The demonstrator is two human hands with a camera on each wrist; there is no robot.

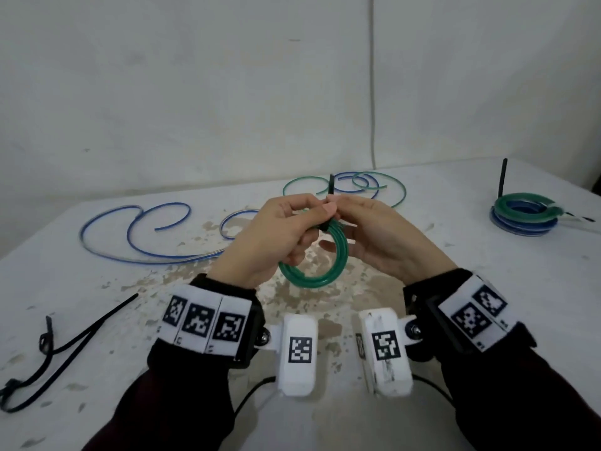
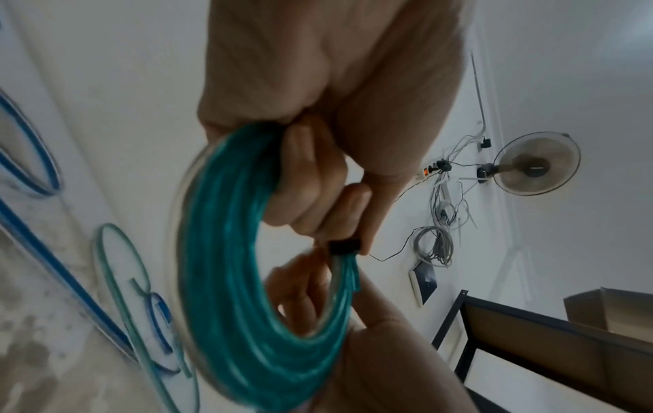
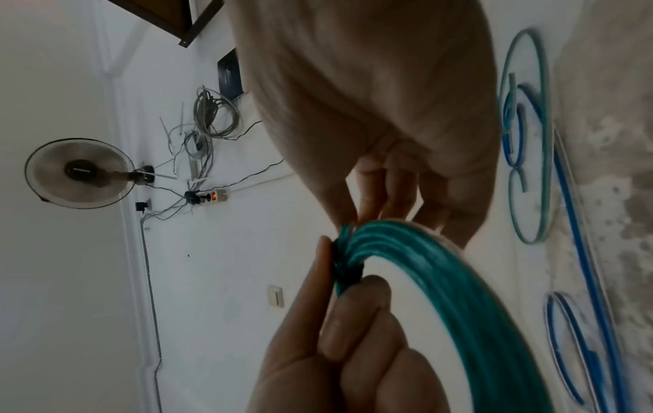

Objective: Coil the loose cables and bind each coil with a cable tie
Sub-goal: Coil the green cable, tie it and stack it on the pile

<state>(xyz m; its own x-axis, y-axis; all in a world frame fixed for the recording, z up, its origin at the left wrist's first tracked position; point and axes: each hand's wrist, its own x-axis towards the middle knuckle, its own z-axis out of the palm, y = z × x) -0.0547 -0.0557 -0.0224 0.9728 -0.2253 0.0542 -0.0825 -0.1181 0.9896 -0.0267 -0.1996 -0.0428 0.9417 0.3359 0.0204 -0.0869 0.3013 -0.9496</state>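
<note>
1. Left hand [image 1: 276, 236] fingers curl round the green coil [image 1: 322, 265]; right hand [image 1: 374, 232] pinches its black cable tie [image 1: 331, 187], apparently mid-tightening, above the table [image 1: 422, 320].
2. Bound coils [image 1: 523, 214] sit far right.
3. Loose cables [image 1: 140, 236] and spare ties [image 1: 65, 343] remain.

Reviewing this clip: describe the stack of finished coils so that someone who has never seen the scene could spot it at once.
Start at the white table and follow it to its far right edge, well away from both hands. There sits the stack of finished coils, blue rings below and green on top, with a black cable tie tail sticking straight up behind it. Unlike the loose cables sprawled at the left and back, it is tightly wound and piled.
</note>
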